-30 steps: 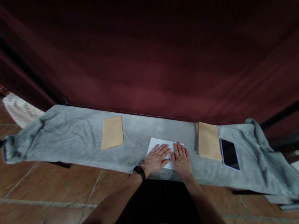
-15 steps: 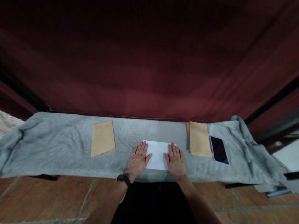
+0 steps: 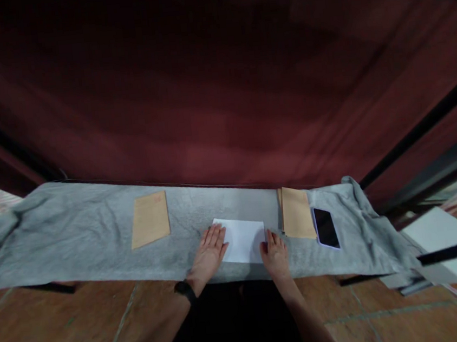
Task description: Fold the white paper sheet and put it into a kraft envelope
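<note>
A white sheet of paper (image 3: 242, 241) lies on the grey cloth in front of me. My left hand (image 3: 210, 252), a dark band at its wrist, rests flat over the paper's left edge with the fingers stretched out. At the right edge is my right hand (image 3: 275, 253), its fingers bent and just past the edge, the thumb over the paper; it appears to pinch that edge, though the fingertips are partly hidden.
A brown envelope (image 3: 150, 220) lies to the left. Right of the paper is a small stack of brown envelopes (image 3: 297, 213), with a phone (image 3: 326, 228) beside it. The grey cloth (image 3: 88, 234) covers a long, narrow surface against a dark red wall (image 3: 217, 139).
My right hand has slid off the paper's face to its right edge and its fingers have curled. The left hand stays flat on the left side. The view has shifted slightly.
</note>
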The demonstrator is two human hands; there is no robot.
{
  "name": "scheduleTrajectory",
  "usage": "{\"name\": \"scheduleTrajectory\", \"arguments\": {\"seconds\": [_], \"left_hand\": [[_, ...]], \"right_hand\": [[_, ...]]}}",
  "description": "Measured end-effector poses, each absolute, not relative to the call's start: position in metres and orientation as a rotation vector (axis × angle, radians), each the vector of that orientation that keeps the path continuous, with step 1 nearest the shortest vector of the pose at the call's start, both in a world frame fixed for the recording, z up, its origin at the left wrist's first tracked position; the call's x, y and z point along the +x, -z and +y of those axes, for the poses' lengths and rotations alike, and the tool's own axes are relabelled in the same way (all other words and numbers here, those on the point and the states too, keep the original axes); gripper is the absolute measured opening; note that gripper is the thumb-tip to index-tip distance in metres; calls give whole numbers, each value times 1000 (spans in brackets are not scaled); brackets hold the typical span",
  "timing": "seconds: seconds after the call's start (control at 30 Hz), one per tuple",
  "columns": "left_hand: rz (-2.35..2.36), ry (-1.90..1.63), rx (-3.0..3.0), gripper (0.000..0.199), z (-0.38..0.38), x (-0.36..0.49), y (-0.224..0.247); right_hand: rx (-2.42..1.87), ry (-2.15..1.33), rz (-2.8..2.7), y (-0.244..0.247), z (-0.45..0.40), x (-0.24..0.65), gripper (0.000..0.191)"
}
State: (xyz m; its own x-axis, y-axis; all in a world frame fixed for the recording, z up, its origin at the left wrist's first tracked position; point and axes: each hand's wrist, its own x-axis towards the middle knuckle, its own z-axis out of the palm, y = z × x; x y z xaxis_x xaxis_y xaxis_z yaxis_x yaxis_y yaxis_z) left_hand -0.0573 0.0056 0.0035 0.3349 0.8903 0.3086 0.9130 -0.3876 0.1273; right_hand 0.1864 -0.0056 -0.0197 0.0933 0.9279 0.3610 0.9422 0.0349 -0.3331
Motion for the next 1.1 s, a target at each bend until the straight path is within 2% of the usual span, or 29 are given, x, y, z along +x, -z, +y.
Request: {"name": "scheduleTrajectory", "arguments": {"seconds": [0.17, 0.43, 0.73, 0.87, 0.93, 1.0, 1.1], "left_hand": [[-1523, 546, -2684, 52, -26, -32, -1], [-1543, 579, -2702, 52, -32, -29, 0], [-1747, 682, -2542, 50, -43, 0, -17], [-1952, 1069, -2537, 43, -41, 6, -21], [-2140, 1344, -2464, 32, -39, 2, -17], [-2427, 1596, -2306, 25, -37, -4, -14], [-2779, 1816, -2012, 27, -36, -12, -12]], "right_hand": [[-1889, -324, -1581, 6, 8, 183, 37], [-1755, -662, -1435, 0, 19, 190, 18], [-1546, -1000, -1148, -23, -22, 181, 41], [-1358, -1178, -1078, -33, -35, 178, 50], [-1298, -1135, -1202, -32, -34, 173, 55], [-1311, -953, -1381, -28, -29, 166, 53], [-1368, -561, -1730, -17, -20, 153, 42]]}}
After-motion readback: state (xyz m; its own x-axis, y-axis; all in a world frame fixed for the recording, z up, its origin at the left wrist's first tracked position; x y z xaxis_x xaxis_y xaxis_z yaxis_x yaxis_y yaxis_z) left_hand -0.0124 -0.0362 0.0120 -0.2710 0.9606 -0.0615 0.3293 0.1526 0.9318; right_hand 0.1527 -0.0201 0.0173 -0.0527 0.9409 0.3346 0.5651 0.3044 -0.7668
